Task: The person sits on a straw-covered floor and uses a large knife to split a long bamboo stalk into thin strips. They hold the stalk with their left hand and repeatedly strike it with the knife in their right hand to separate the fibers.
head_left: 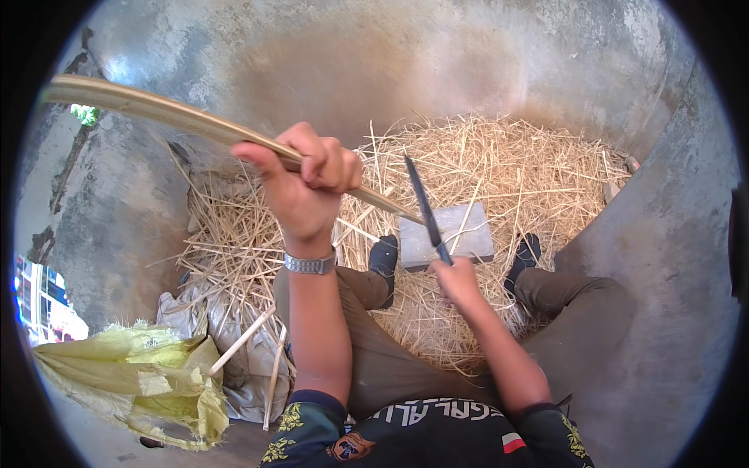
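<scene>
Bright daylight, soft shadows

Even sun lights the straw [499, 164] and concrete floor [406, 62]; faint glare far off (top right), fisheye bending and black corners at the rim, focus sharp throughout.

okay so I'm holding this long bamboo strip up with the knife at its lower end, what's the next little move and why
Probably draw the dark narrow-bladed knife along the long tan bamboo strip. The right hand has the blade at the strip's lower end above the grey stone block, while the left hand grips it mid-length, steadying it.
</scene>
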`<state>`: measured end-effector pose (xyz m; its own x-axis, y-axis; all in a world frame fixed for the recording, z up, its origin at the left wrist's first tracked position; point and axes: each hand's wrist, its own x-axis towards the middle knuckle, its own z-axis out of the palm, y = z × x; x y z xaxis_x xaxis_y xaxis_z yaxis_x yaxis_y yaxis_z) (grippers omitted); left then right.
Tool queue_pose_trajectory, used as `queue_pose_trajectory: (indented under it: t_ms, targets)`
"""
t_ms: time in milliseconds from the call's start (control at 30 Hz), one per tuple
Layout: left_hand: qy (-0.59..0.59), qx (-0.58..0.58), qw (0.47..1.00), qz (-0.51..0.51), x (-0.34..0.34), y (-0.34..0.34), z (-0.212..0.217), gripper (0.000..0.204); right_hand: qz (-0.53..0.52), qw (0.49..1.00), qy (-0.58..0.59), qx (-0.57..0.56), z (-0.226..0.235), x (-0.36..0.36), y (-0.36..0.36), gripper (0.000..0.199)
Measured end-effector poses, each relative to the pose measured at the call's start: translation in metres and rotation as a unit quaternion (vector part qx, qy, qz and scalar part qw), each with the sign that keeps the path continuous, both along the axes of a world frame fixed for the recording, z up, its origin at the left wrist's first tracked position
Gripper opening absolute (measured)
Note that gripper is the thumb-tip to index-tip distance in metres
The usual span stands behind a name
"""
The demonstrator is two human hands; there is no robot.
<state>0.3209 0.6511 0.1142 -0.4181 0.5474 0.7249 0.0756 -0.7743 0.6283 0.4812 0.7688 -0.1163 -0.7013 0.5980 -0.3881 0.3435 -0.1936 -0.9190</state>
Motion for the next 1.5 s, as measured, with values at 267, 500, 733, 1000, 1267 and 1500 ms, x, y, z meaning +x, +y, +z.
queue_pose_trajectory:
  t_ms: [267, 500, 733, 1000, 1267, 1500]
  targets:
    - [0.025, 0.003, 1.000, -0.007, 0.013, 0.014, 0.001, 0.070, -0.197, 0.901, 0.383, 0.043, 0.103, 0.020, -0.007, 0.029]
    - [0.003, -0.001, 0.999, 0.032, 0.009, 0.005, 0.002, 0.070, 0.034, 0.997, -0.023, -0.067, 0.008, 0.015, -0.010, 0.026]
    - [-0.015, -0.019, 0.996, 0.087, 0.007, 0.006, 0.002, 0.070, -0.140, 0.951, 0.272, -0.042, 0.069, 0.020, -0.007, 0.025]
    - [-0.047, -0.013, 0.995, 0.085, 0.016, 0.013, 0.002, 0.074, -0.004, 0.982, -0.009, -0.191, 0.014, 0.012, -0.005, 0.024]
    - [-0.077, -0.022, 0.976, 0.203, 0.017, 0.012, 0.009, 0.073, -0.177, 0.930, 0.321, -0.009, 0.070, 0.021, -0.018, 0.022]
    - [-0.072, -0.023, 0.976, 0.203, 0.024, 0.014, 0.007, 0.072, -0.006, 0.989, -0.034, -0.140, 0.007, 0.013, -0.023, 0.023]
